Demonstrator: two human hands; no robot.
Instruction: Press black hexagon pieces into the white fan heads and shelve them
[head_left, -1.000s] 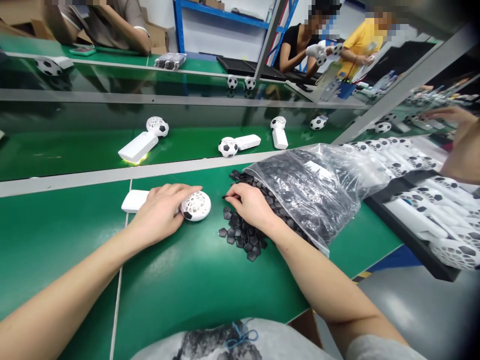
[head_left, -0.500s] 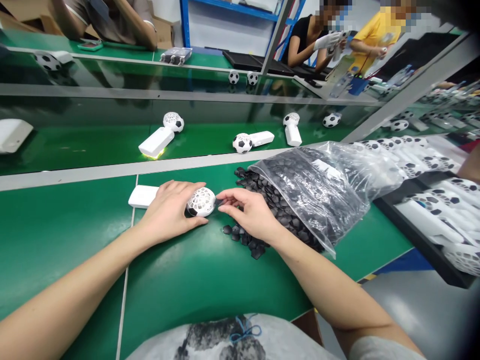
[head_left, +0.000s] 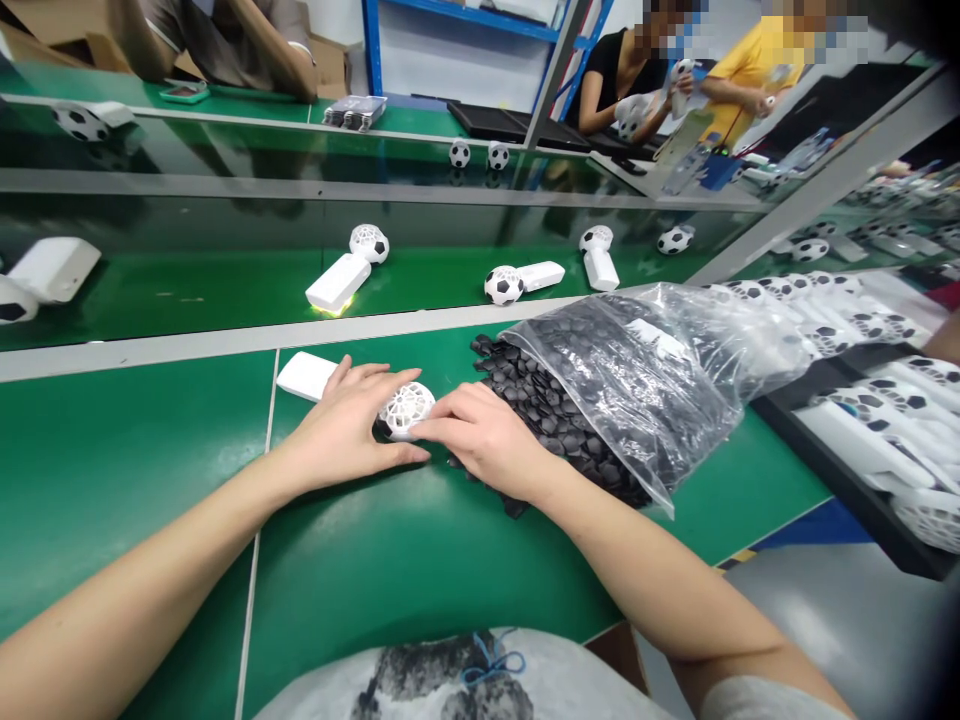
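Note:
My left hand (head_left: 345, 420) curls around the ball-shaped head of a white handheld fan (head_left: 406, 404), which lies on the green table. The head has an openwork top and black football patches, and the fan's handle (head_left: 306, 376) sticks out beyond my knuckles. Against the right side of the head, the pinched fingers of my right hand (head_left: 480, 430) press close. The black pentagon piece at their tips is hidden now. Just beyond my right hand, many loose black pentagon pieces (head_left: 536, 400) spill from a clear plastic bag (head_left: 637, 370).
More football fans (head_left: 339, 284) lie on the green conveyor belt (head_left: 247, 290) behind a pale rail. At right, a black tray (head_left: 847, 480) holds rows of fans. Across the line a person in black (head_left: 600, 85) and one in yellow (head_left: 739, 75) handle parts.
My right hand has moved left with a black pentagon piece, up to the fan head. The fan has shifted and turned slightly. Fans on the near belt have slid right.

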